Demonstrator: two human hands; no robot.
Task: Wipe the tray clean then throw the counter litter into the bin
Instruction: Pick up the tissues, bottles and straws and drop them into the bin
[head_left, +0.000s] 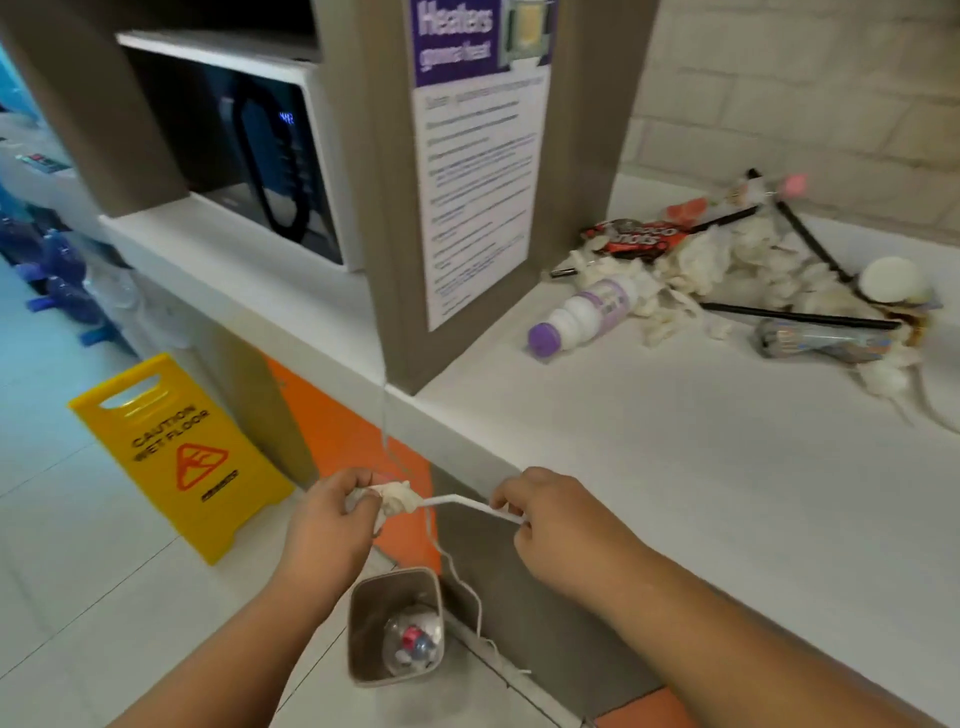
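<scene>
White counter (675, 467) fills the right of my view, with a microwave (244, 150) shelved on the left and a yellow wet-floor sign (182, 457) on the tiles. Just off the counter's edge, the left hand (332, 514) is curled round a crumpled tissue (395, 496). The right hand (550, 519) pinches one end of a white straw (457, 501), whose other end reaches the tissue. Both hang above the bin (363, 597) on the floor. The litter pile (727, 260) of tissues, black straws, wrappers and a purple-capped bottle (582, 312) lies well apart, at the back of the counter. I cannot make out the bin's contents through the blur. A thin white cord (452, 566) trails down just beside it.
</scene>
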